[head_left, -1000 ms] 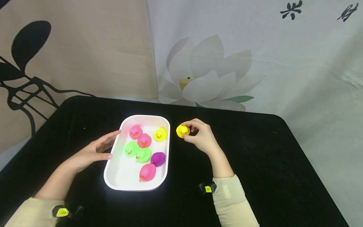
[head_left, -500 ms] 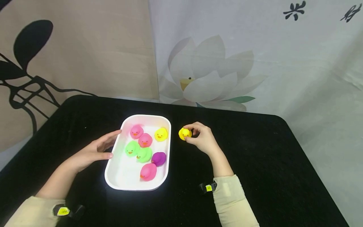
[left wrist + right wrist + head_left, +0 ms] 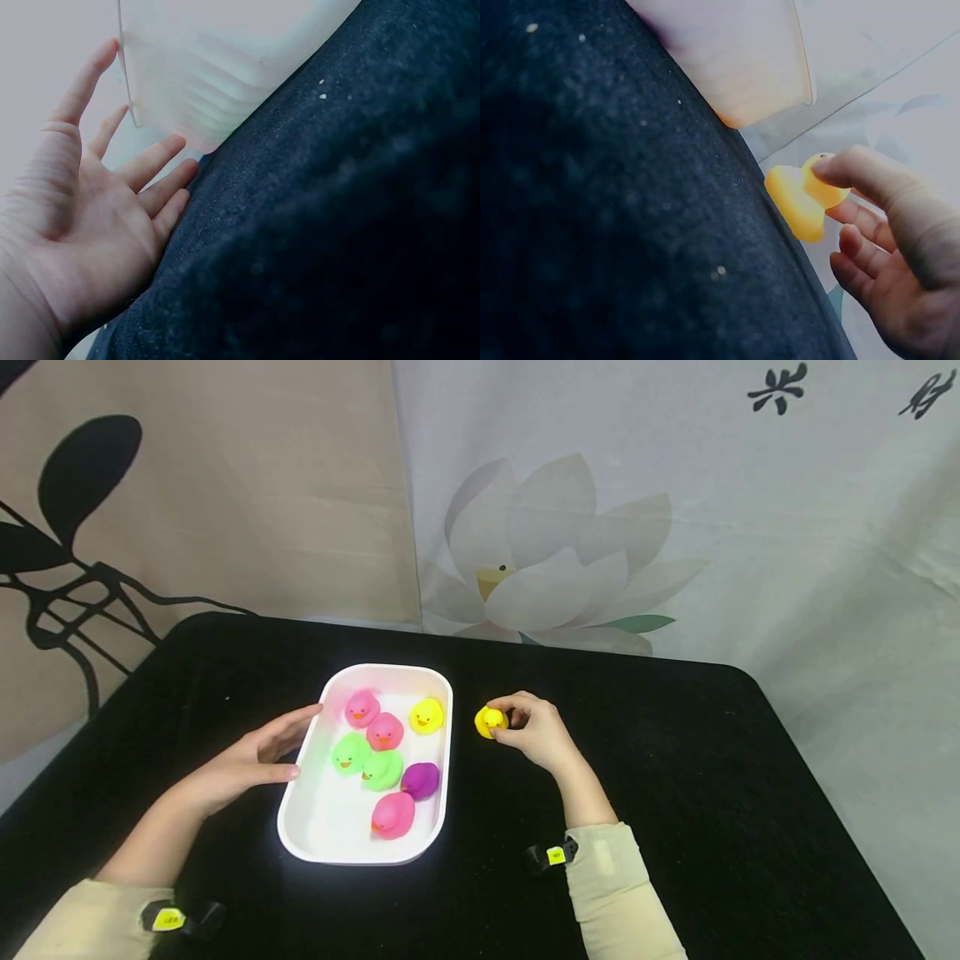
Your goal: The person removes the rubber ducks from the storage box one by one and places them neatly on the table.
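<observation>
A white tray (image 3: 315, 827) lies on the black-covered table, with several rubber ducks in it. Among them are a yellow duck (image 3: 426, 716), a purple duck (image 3: 420, 781), two green ducks and several pink ones, such as the pink duck (image 3: 393, 815) nearest the front. My left hand (image 3: 243, 760) touches the tray's left side with spread, mostly straight fingers; the left wrist view shows its fingertips at the tray wall. To the right of the tray, my right hand (image 3: 536, 731) pinches another yellow rubber duck (image 3: 799, 202) by its head between thumb and fingers, down close to the tabletop.
The black cloth table (image 3: 675, 793) has its far edge behind the tray. A hanging cloth backdrop (image 3: 787, 527) with a printed lotus and dark plant stands beyond it. Bands with yellow labels sit at both wrists.
My right hand has shifted slightly toward me and to the right with the yellow rubber duck. The left hand and the tray have stayed about where they were.
</observation>
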Demonstrator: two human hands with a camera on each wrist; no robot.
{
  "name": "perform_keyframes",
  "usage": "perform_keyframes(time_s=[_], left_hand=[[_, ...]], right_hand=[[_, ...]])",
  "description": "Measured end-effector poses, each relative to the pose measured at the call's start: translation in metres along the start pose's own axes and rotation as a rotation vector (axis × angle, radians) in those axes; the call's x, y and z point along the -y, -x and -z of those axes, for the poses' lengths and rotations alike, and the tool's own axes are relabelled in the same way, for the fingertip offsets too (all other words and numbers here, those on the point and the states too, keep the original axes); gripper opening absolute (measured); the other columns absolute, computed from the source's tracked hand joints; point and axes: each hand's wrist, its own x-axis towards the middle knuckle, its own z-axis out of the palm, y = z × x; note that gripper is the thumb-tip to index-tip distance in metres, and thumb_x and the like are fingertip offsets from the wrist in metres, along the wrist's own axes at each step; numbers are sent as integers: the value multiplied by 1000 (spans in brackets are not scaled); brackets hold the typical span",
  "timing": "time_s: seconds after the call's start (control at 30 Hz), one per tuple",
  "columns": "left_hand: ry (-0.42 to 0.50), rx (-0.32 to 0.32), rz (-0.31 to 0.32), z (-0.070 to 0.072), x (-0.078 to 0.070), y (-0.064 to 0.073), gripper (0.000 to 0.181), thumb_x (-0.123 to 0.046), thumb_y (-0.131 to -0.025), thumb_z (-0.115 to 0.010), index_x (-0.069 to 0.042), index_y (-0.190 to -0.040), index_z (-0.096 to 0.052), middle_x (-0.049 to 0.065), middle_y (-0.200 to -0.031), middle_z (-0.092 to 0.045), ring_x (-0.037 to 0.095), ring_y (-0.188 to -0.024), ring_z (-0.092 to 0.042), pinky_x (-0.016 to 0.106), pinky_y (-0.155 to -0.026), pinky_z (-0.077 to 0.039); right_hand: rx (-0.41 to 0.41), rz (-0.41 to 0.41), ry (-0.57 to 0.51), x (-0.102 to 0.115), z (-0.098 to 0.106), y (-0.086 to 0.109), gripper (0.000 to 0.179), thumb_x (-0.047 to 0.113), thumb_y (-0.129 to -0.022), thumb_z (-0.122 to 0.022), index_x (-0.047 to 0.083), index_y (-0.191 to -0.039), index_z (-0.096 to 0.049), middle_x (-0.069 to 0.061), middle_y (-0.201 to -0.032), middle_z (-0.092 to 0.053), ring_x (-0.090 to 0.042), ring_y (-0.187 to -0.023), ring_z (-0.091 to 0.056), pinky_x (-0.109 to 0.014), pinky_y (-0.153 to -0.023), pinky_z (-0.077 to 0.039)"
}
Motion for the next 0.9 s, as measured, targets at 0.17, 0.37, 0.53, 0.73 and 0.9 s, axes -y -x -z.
perform_keyframes(time_s=[0.17, 0.37, 0.53, 0.73, 0.9], left_hand=[[-1, 3, 1, 0, 2, 0, 75, -9, -84, -64, -14, -149, -28, 12, -148, -33, 33, -130, -35, 63, -90, -42], [0, 0, 4, 1, 3, 0, 76, -9, -83, -65, -14, -149, -28, 11, -147, -33, 27, -129, -36, 62, -90, -43], [2, 3, -7, 0, 0, 0, 75, -9, -84, -64, -13, -149, -28, 13, -148, -33, 35, -130, -33, 64, -90, -41], [-2, -4, -4, 0, 1, 0, 74, -9, -84, -64, -13, -149, -29, 12, -148, -33, 36, -130, -34, 65, -89, -41], [-5, -11, 3, -1, 0, 0, 74, -9, -84, -64, -14, -149, -29, 13, -148, -32, 42, -131, -31, 66, -90, -40]], right_hand=[[7, -11, 6, -3, -1, 0, 31, 8, -79, -77, 15, -108, -71, 3, -97, -60, -20, -86, -49, -33, -71, -46], [12, -26, -7, -5, -1, 0, 31, 8, -79, -77, 15, -108, -71, 2, -98, -61, -21, -86, -50, -34, -72, -46], [16, -34, -21, -7, -1, 0, 31, 9, -79, -78, 15, -108, -71, 2, -100, -61, -22, -87, -50, -34, -74, -46], [10, -39, -14, -3, 1, 0, 35, 10, -78, -79, 13, -111, -69, 2, -104, -62, -22, -89, -51, -35, -75, -47], [-20, -8, -12, 8, 5, 0, 39, 14, -78, -80, 11, -115, -68, 1, -106, -63, -21, -90, -51, -36, -76, -47]])
